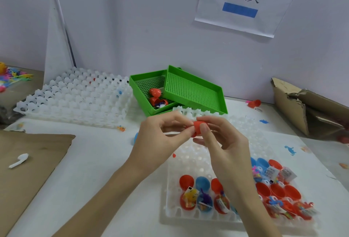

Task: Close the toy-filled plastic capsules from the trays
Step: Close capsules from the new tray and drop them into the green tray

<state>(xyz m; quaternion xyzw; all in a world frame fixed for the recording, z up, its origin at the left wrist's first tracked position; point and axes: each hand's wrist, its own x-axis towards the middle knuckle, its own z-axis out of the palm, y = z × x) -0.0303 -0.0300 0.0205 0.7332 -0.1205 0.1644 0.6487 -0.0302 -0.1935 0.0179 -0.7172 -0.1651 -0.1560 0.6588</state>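
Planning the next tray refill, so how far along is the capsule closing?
Done: at least one closed red capsule lies in the green basket. In hand: the left hand and right hand press a red capsule together. Left: two groups of open, toy-filled capsules wait in the near white tray.

Red capsule [200, 127] smooth plastic, tray [190, 163] translucent plastic, green basket [192, 89] perforated plastic, box [290, 104] rough cardboard.
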